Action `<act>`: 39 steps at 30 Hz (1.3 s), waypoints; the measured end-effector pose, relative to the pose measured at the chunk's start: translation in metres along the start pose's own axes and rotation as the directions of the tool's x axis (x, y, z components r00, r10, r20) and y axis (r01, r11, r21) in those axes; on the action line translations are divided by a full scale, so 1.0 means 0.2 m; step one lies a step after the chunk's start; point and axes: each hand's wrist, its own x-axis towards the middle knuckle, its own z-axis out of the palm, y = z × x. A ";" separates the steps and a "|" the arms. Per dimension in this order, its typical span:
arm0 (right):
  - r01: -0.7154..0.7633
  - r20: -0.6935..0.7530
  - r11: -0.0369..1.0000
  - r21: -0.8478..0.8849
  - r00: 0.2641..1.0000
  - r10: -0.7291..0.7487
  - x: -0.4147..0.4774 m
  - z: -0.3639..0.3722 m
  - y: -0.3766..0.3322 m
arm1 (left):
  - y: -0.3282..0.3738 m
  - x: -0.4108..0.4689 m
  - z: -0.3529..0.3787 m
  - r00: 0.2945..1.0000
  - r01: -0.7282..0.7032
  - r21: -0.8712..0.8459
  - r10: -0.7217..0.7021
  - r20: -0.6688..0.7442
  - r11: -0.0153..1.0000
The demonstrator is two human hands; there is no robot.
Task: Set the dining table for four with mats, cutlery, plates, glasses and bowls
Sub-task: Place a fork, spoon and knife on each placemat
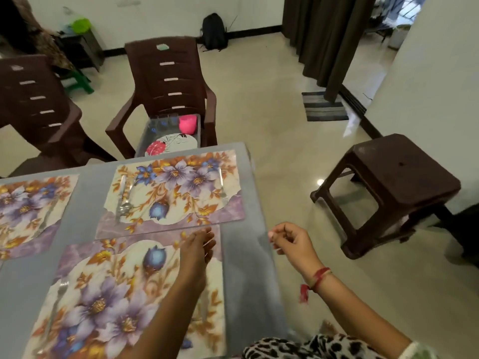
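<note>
The left hand point(198, 246) reaches forward with its fingers straight and close together, holding nothing, over the far right corner of the near mat point(111, 301); the blur hides whether the fingertips touch it. The right hand point(291, 242) hangs in the air to the right of the left hand, past the right edge of the grey surface point(246, 268), with its fingers loosely curled and nothing in them; a red thread point(320, 277) circles its wrist. Just beyond the left hand's fingertips lies the far mat point(178, 193), its near edge almost meeting the near mat. On the far mat's left side lies cutlery point(123, 196), a spoon among it, and a fork point(223, 189) lies along its right side. A second fork point(55, 305) lies on the near mat, well to the left of the left forearm. A third mat point(31, 211) lies far to the left of both hands. Straight ahead of the left hand, beyond the surface's far edge, a brown chair point(168, 81) carries a tray point(141, 141) on its seat, and the tray holds glasses point(162, 123), a pink bowl point(188, 123) and plates point(176, 143). A brown stool point(394, 177) stands on the floor beyond and to the right of the right hand.
</note>
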 end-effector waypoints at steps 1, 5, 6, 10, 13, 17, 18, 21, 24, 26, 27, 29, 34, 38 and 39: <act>0.010 0.025 1.000 0.011 1.000 -0.010 0.04 -0.11 0.00 | -0.03 -0.03 0.13 1.000 -0.005 -0.013 0.005 -0.026 1.000; 0.079 0.026 0.997 0.010 0.997 -0.079 0.17 -0.53 -0.04 | -0.13 -0.13 0.62 0.999 0.013 -0.072 -0.016 -0.036 0.997; 0.095 0.008 0.995 0.004 0.995 -0.095 0.21 -0.63 -0.06 | -0.14 -0.15 0.75 0.999 0.031 -0.086 -0.032 -0.015 0.996; 0.142 0.045 0.989 -0.028 0.989 -0.141 0.36 -0.91 -0.14 | -0.13 -0.21 1.15 1.000 0.013 -0.101 -0.011 0.021 0.995; 0.158 0.037 0.987 -0.014 0.987 -0.157 0.46 -1.04 -0.17 | -0.09 -0.21 1.28 1.000 -0.020 -0.087 0.020 0.001 0.996; 0.132 0.030 0.991 0.032 0.991 -0.132 0.54 -1.16 -0.19 | -0.04 -0.21 1.35 0.998 -0.050 -0.094 0.046 -0.045 0.994; 0.126 0.036 0.992 0.031 0.991 -0.127 0.56 -1.17 -0.20 | -0.03 -0.20 1.36 0.997 -0.053 -0.099 0.048 -0.058 0.994; 0.129 0.069 0.991 0.024 0.989 -0.130 0.69 -1.17 -0.25 | 0.02 -0.15 1.38 0.993 -0.068 -0.134 0.054 -0.104 0.989; 0.150 0.132 0.989 0.012 0.980 -0.150 0.84 -1.12 -0.31 | 0.08 -0.06 1.38 0.987 -0.080 -0.185 0.052 -0.153 0.979; 0.152 0.185 0.988 -0.001 0.971 -0.150 0.95 -1.08 -0.34 | 0.12 0.03 1.38 0.981 -0.096 -0.210 0.056 -0.188 0.973; 0.146 0.205 0.989 -0.008 0.968 -0.142 1.02 -1.06 -0.36 | 0.14 0.08 1.38 0.978 -0.098 -0.225 0.052 -0.204 0.970; 0.137 0.239 0.990 -0.023 0.963 -0.128 1.16 -1.01 -0.39 | 0.20 0.18 1.40 0.972 -0.090 -0.268 0.026 -0.234 0.959; 0.131 0.312 0.990 -0.060 0.944 -0.106 1.61 -0.84 -0.53 | 0.40 0.55 1.44 0.950 -0.079 -0.351 -0.036 -0.311 0.933; 0.185 0.372 0.979 -0.084 0.918 -0.142 1.96 -0.68 -0.71 | 0.60 0.82 1.47 0.918 -0.070 -0.378 -0.089 -0.387 0.923; 0.193 0.389 0.977 -0.089 0.910 -0.144 2.05 -0.63 -0.74 | 0.65 0.88 1.47 0.907 -0.082 -0.388 -0.093 -0.411 0.918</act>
